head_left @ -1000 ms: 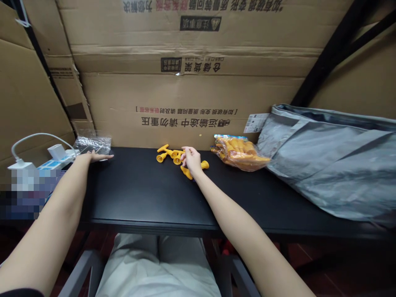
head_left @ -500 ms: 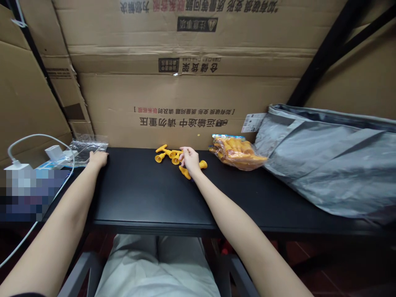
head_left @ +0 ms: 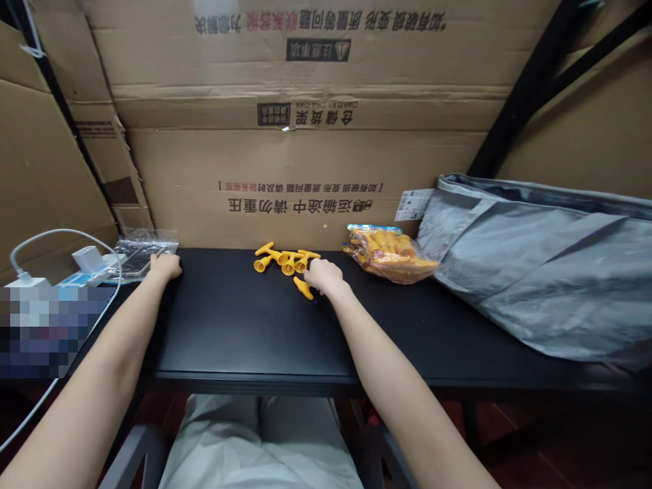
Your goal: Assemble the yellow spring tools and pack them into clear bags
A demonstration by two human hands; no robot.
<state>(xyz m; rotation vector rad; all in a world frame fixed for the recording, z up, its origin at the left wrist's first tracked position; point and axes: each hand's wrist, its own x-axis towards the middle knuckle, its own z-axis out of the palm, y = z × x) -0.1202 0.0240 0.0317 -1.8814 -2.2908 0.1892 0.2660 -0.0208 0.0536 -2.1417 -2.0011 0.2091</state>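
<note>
Several yellow T-shaped plastic pieces [head_left: 288,263] with hollow cone ends lie in a row near the back of the black table [head_left: 229,326]. My right hand [head_left: 326,274] is closed over another yellow T-shaped piece [head_left: 303,288] just in front of the row. Its handle sticks out to the left of my fingers; the rest is hidden under the hand. Far to the left, my left hand [head_left: 166,265] lies with curled fingers on the right edge of a clear plastic bag [head_left: 137,255]. The fingertips are partly hidden.
A clear bag packed with yellow pieces [head_left: 387,255] sits right of my right hand, beside a large grey fabric bag [head_left: 534,272]. On the left are a white charger [head_left: 87,259] and a looping white cable [head_left: 66,231]. Cardboard [head_left: 305,156] stands along the back.
My right hand has drawn back from the row toward me and slightly right, onto the front yellow piece. A yellow piece now shows at the row's right end. My left hand stays at the bag.
</note>
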